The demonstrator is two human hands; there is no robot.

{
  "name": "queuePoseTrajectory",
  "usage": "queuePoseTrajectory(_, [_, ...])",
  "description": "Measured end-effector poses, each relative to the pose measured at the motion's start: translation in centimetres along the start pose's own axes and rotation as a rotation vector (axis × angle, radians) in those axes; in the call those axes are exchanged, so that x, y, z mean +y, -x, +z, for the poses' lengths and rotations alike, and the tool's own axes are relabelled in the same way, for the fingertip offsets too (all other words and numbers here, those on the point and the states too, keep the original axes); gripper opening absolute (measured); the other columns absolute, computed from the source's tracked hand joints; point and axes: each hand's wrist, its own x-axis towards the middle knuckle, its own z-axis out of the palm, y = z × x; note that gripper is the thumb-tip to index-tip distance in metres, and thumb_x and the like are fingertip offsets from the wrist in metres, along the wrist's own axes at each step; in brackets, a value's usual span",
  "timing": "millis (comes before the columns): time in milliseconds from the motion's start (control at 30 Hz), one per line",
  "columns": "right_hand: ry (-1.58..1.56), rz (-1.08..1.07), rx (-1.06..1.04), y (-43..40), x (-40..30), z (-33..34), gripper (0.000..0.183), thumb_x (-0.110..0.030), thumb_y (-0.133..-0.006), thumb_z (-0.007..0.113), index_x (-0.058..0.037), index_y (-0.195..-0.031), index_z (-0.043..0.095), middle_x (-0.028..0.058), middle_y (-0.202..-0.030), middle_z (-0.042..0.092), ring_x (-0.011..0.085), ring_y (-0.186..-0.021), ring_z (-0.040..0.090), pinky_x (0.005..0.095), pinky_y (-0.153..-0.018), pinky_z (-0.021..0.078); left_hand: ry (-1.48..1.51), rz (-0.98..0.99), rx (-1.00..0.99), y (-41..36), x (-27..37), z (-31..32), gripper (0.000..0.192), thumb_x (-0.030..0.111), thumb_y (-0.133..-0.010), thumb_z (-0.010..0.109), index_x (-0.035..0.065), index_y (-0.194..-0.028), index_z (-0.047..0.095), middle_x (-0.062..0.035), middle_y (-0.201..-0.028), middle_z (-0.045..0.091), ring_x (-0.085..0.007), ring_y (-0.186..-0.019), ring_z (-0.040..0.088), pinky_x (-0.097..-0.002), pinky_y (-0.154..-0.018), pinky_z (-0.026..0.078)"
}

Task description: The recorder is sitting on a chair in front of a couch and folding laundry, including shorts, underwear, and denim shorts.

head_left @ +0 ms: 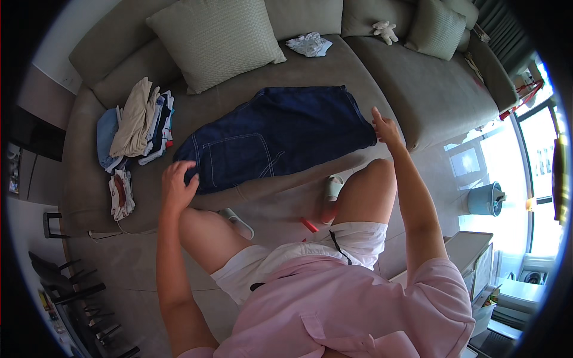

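Dark blue denim shorts or trousers [286, 129] with pale stitching lie flattened, folded lengthwise, across the front of the sofa seat. My left hand [179, 183] is at their left end, by the waistband, fingers curved and thumb apart; whether it pinches the cloth is hard to tell. At the hem on the right end is my right hand [386, 127], its thumb raised and its fingertips close to the edge of the cloth. Contact there cannot be made out clearly.
Folded clothes [134, 125] are stacked at the sofa's left, a patterned garment [121, 194] before them. Behind lie a large cushion [224, 44], a crumpled white garment [310, 44], a teddy bear [385, 32] and another cushion [438, 29]. A blue bin [483, 200] stands on the floor at right.
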Motion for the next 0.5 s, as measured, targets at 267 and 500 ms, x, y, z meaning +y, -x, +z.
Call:
queuePoseTrajectory(267, [0.145,-0.318,-0.215,2.5,-4.6,2.7,0.065,-0.06,-0.079,0.066,-0.0005,-0.106,0.071,0.0234,-0.102,0.069,0.0377,-0.103,0.065,0.044,-0.089,0.05,-0.301,-0.201,-0.135,-3.8,1.5,6.2,0.081,0.068,-0.092,0.041,0.016,-0.152,0.03,-0.021,-0.157,0.025,-0.0357,-0.146,0.021,-0.0553,-0.117,0.016])
queuePoseTrajectory(500, [0.402,-0.288,0.042,2.1,-1.7,3.6,0.06,-0.053,-0.081,0.068,-0.0039,-0.114,0.067,0.0209,-0.104,0.069,0.0349,-0.103,0.066,0.0414,-0.09,0.0501,-0.356,-0.307,-0.19,-3.0,-0.4,8.6,0.09,0.074,-0.089,0.038,0.014,-0.155,0.022,-0.0196,-0.16,0.016,-0.0344,-0.149,0.011,-0.0506,-0.12,0.009])
